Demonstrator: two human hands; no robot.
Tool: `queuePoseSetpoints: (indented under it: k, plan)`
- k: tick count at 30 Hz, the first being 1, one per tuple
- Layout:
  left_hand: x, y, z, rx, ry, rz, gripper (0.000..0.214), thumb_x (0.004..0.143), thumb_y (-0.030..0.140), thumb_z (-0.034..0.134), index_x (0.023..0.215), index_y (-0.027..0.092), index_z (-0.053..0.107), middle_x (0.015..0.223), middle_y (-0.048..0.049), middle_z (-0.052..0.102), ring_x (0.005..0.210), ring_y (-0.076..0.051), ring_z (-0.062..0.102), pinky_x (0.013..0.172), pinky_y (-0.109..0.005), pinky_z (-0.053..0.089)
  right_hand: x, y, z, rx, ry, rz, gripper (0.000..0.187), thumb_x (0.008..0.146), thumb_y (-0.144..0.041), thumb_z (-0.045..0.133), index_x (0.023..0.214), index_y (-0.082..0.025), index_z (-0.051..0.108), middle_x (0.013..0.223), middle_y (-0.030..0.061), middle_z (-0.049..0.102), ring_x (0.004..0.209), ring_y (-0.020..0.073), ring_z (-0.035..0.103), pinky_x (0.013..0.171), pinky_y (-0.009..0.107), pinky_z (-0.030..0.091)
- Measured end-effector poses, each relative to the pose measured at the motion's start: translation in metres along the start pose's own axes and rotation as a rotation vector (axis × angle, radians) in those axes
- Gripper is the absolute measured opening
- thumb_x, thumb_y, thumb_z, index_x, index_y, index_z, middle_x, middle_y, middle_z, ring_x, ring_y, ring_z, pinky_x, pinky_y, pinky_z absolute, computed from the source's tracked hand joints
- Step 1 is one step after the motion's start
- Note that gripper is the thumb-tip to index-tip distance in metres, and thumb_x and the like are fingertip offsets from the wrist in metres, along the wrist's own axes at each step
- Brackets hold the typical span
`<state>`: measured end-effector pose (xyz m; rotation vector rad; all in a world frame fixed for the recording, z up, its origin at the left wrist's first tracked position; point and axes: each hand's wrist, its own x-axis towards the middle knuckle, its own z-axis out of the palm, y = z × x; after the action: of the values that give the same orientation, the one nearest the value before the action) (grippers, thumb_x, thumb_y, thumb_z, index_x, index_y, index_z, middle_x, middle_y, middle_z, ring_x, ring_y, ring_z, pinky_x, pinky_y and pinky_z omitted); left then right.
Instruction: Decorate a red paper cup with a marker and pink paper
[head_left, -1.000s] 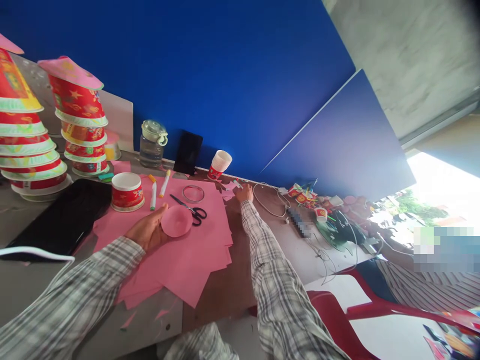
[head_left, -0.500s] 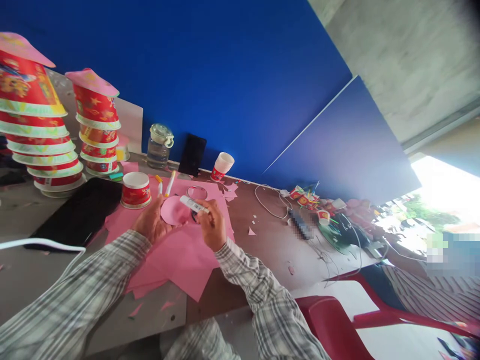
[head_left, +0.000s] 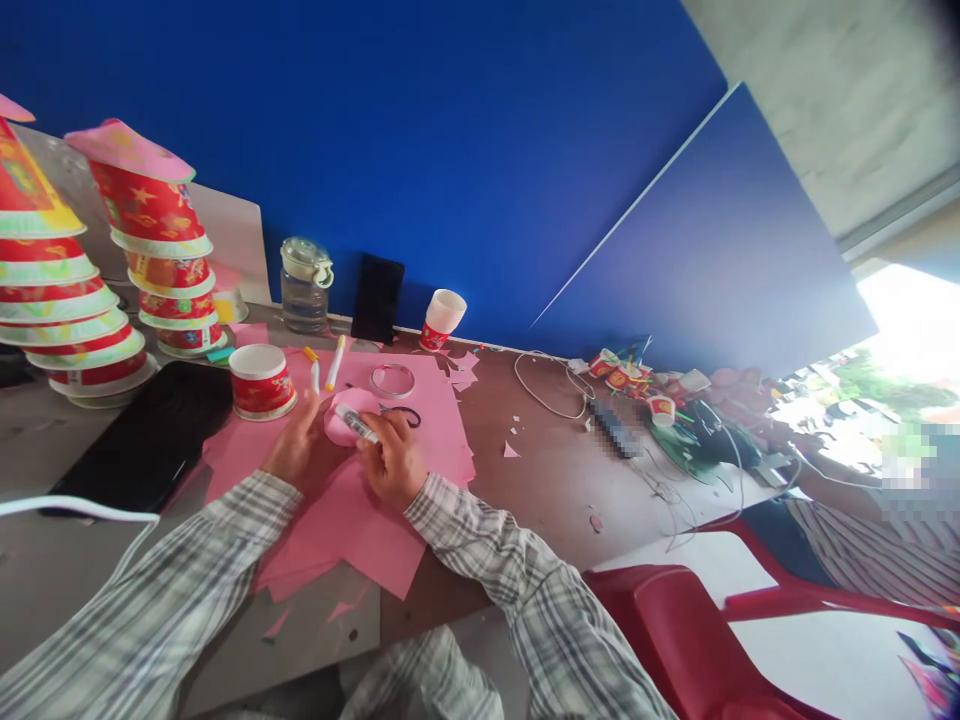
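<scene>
My left hand (head_left: 294, 448) is closed at the edge of a round pink paper piece (head_left: 340, 430), holding it up over the pink sheets. In my right hand (head_left: 394, 462) is a white glue stick (head_left: 352, 421), its end against the face of that paper. Just beyond my right hand lies a pair of scissors (head_left: 411, 416) with dark handles, partly hidden by the fingers. Several pink sheets (head_left: 382, 540) spread beneath both hands. A red paper cup (head_left: 262, 382) stands left of my left hand, with a marker (head_left: 336, 364) near it.
Stacked red cup towers (head_left: 166, 245) stand at the left beside a black tablet (head_left: 142, 435). A lidded glass jar (head_left: 305, 285), a phone (head_left: 378, 298) and white cups (head_left: 444, 318) line the blue partition. A clear ring (head_left: 392, 380) lies ahead. At right are cables and a red chair (head_left: 667, 640).
My right hand has moved left and down, bringing the glue stick onto the round pink paper. The paper now looks curved. The scissors are more exposed, and the view has shifted slightly.
</scene>
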<state>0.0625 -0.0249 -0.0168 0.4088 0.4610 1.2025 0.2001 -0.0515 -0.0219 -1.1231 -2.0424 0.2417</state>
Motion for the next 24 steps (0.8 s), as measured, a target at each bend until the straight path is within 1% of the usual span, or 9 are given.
queuePoseSetpoints:
  k: [2, 5, 8, 12, 14, 19, 21, 24]
  plan:
    - [-0.002, -0.001, 0.005, 0.008, 0.008, 0.007, 0.054, 0.075, 0.052, 0.036, 0.1, 0.01, 0.059, 0.089, -0.0154, 0.067, 0.092, -0.03, 0.057, 0.074, -0.046, 0.046, 0.0, 0.0, -0.001, -0.029, -0.023, -0.008, 0.037, 0.09, -0.026, 0.04, 0.126, -0.016, 0.043, 0.1, 0.0124, 0.062, 0.09, 0.0219, 0.063, 0.078, 0.033, 0.057]
    - [-0.003, -0.002, 0.009, 0.004, -0.014, 0.026, 0.057, 0.076, 0.052, 0.033, 0.104, 0.01, 0.058, 0.094, -0.0158, 0.066, 0.097, -0.03, 0.055, 0.079, -0.046, 0.043, 0.0, 0.0, -0.002, 0.015, -0.054, -0.007, 0.039, 0.09, -0.021, 0.04, 0.129, -0.017, 0.038, 0.106, 0.0113, 0.065, 0.092, 0.0207, 0.066, 0.081, 0.032, 0.057]
    - [-0.003, -0.003, 0.009, 0.013, -0.025, 0.041, 0.058, 0.077, 0.052, 0.033, 0.104, 0.008, 0.058, 0.096, -0.0168, 0.066, 0.101, -0.031, 0.053, 0.084, -0.047, 0.04, 0.001, -0.001, -0.002, 0.08, -0.022, 0.022, 0.034, 0.087, -0.018, 0.045, 0.121, -0.018, 0.046, 0.105, 0.0085, 0.065, 0.088, 0.0184, 0.065, 0.08, 0.029, 0.055]
    - [-0.002, -0.005, 0.007, 0.052, 0.015, 0.048, 0.058, 0.076, 0.052, 0.034, 0.103, 0.007, 0.06, 0.097, -0.0168, 0.066, 0.105, -0.032, 0.05, 0.088, -0.048, 0.036, 0.001, -0.001, -0.001, 0.122, 0.037, 0.089, 0.028, 0.084, -0.022, 0.053, 0.112, -0.019, 0.052, 0.099, 0.0065, 0.067, 0.067, 0.0144, 0.063, 0.064, 0.024, 0.054]
    - [-0.003, -0.006, 0.007, 0.076, 0.03, 0.055, 0.058, 0.076, 0.052, 0.034, 0.104, 0.007, 0.059, 0.098, -0.0167, 0.066, 0.107, -0.032, 0.049, 0.089, -0.048, 0.035, 0.0, -0.001, 0.0, 0.12, 0.05, 0.101, 0.028, 0.084, -0.023, 0.054, 0.111, -0.019, 0.052, 0.097, 0.0061, 0.069, 0.062, 0.0138, 0.062, 0.062, 0.024, 0.054]
    - [-0.004, -0.008, 0.009, 0.111, 0.026, 0.084, 0.047, 0.079, 0.042, 0.039, 0.108, 0.012, 0.058, 0.105, -0.013, 0.064, 0.11, -0.028, 0.047, 0.094, -0.043, 0.032, 0.001, -0.001, 0.001, 0.091, 0.058, 0.073, 0.029, 0.085, -0.028, 0.052, 0.114, -0.021, 0.052, 0.093, 0.0057, 0.071, 0.067, 0.0156, 0.068, 0.07, 0.026, 0.056]
    - [-0.003, -0.009, 0.007, 0.127, 0.028, 0.087, 0.043, 0.079, 0.038, 0.041, 0.109, 0.012, 0.057, 0.107, -0.0127, 0.063, 0.11, -0.027, 0.047, 0.094, -0.042, 0.032, 0.001, -0.001, 0.001, 0.087, 0.069, 0.071, 0.027, 0.086, -0.028, 0.052, 0.112, -0.021, 0.054, 0.092, 0.0056, 0.071, 0.068, 0.0154, 0.069, 0.07, 0.025, 0.056]
    - [0.0, -0.011, 0.001, 0.183, 0.002, 0.144, 0.039, 0.078, 0.03, 0.044, 0.111, 0.013, 0.055, 0.108, -0.0121, 0.062, 0.107, -0.026, 0.049, 0.093, -0.04, 0.033, 0.003, -0.001, 0.0, 0.095, 0.108, 0.085, 0.025, 0.086, -0.026, 0.051, 0.11, -0.02, 0.055, 0.091, 0.0058, 0.072, 0.068, 0.0143, 0.069, 0.068, 0.023, 0.056]
